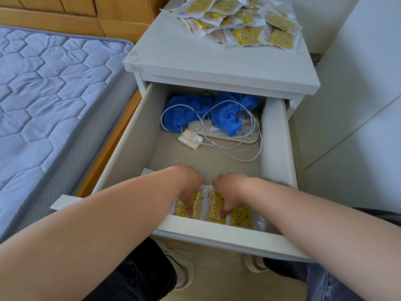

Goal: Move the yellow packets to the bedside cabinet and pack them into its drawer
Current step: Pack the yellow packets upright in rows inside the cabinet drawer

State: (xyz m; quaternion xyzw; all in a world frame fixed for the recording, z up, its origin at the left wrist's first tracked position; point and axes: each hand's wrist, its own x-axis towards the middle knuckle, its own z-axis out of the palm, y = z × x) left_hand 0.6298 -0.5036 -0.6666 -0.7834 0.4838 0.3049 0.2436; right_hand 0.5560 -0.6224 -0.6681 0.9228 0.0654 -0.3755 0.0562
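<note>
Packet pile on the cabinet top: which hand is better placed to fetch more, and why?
Right, probably. The packet pile lies far right on the cabinet top, nearer the right hand; the left hand would reach across.

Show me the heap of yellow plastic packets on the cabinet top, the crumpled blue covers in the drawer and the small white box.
heap of yellow plastic packets [247,36], head view, a packet at the heap's front.
crumpled blue covers [181,115], head view, middle of the left bundle.
small white box [190,140], head view, its top face.
</note>
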